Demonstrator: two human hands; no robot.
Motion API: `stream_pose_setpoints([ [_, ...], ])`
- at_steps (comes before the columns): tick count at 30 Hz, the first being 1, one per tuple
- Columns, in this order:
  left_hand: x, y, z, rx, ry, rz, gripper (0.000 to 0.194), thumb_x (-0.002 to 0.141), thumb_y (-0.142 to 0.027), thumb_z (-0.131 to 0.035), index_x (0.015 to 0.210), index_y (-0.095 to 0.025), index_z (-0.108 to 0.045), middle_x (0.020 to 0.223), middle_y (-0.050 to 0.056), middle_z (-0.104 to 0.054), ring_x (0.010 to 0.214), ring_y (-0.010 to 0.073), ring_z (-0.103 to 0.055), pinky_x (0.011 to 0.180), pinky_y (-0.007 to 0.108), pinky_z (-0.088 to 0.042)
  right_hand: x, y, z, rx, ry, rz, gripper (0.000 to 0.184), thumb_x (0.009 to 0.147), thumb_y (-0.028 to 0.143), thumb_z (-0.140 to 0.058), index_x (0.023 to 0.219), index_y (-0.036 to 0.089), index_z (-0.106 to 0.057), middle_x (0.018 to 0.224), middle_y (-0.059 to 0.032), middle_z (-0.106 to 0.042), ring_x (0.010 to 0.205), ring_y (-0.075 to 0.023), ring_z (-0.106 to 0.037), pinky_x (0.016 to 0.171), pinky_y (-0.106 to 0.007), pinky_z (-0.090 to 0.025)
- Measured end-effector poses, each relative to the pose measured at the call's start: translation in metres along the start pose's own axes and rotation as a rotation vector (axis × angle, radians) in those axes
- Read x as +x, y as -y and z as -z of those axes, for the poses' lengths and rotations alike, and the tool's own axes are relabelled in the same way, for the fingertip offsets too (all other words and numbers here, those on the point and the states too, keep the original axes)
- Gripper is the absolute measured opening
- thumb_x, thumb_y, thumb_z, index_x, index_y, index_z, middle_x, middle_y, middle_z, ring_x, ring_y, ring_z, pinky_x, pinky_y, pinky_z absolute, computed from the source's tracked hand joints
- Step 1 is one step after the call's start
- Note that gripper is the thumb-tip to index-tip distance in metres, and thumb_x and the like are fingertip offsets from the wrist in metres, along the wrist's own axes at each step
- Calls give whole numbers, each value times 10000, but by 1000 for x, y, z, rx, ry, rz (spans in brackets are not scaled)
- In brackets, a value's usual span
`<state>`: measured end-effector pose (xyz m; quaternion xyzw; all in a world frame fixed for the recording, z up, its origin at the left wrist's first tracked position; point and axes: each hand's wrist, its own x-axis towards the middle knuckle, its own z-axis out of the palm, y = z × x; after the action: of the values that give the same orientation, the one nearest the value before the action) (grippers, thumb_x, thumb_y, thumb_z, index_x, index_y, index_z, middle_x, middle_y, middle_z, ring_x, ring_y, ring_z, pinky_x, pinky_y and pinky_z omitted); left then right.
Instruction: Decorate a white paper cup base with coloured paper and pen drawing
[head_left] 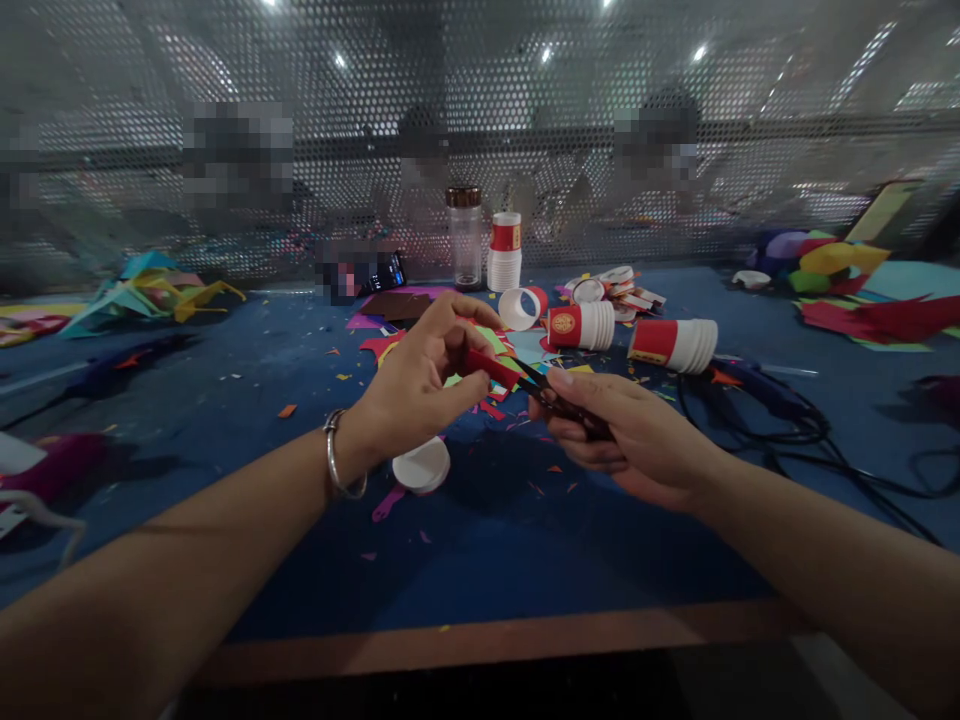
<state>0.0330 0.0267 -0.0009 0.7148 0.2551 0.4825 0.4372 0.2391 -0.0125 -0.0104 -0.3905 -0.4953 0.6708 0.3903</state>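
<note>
Above the middle of the table, my left hand pinches a small piece of red paper between thumb and fingers. My right hand grips a pair of dark scissors, their blades pointing left at the paper's right end. Whether the blades touch the paper I cannot tell. Beneath my left wrist, a white paper cup piece sits on the table beside a purple paper strip. Coloured paper sheets and scraps lie behind both hands, partly hidden by them.
Stacked red-and-white paper cups lie on their sides, with another stack to the right. A clear bottle and upright cups stand behind. A glue gun with black cable lies right; a phone leans against the perforated screen.
</note>
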Motion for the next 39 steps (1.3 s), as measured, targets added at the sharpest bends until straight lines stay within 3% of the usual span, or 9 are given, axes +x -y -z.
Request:
stream_pose_setpoints([
  [14,-2,0,4,-26,49,44,521,687,66,-656,1106,-229,-563,831,-26,-648,770,118,-645,684,209,-471,1,-3,0,-4,12,-36,375,899,476,-688,771,127,-639,548,80,-410,393,-3,-206,384,-192,-94],
  [28,0,-1,9,68,90,20,425,709,41,-672,1036,-203,-555,836,-20,-627,765,105,-617,671,199,-470,1,-6,-1,-28,15,-38,411,857,525,-721,763,135,-629,547,83,-393,410,-12,-209,408,-212,-89],
  [39,2,7,-3,-391,-40,345,252,679,-43,-743,877,-153,-632,816,-21,-674,684,82,-625,676,220,-527,1,-4,1,-4,-10,18,355,920,465,-661,750,157,-609,539,80,-384,426,-26,-193,402,-202,-116],
])
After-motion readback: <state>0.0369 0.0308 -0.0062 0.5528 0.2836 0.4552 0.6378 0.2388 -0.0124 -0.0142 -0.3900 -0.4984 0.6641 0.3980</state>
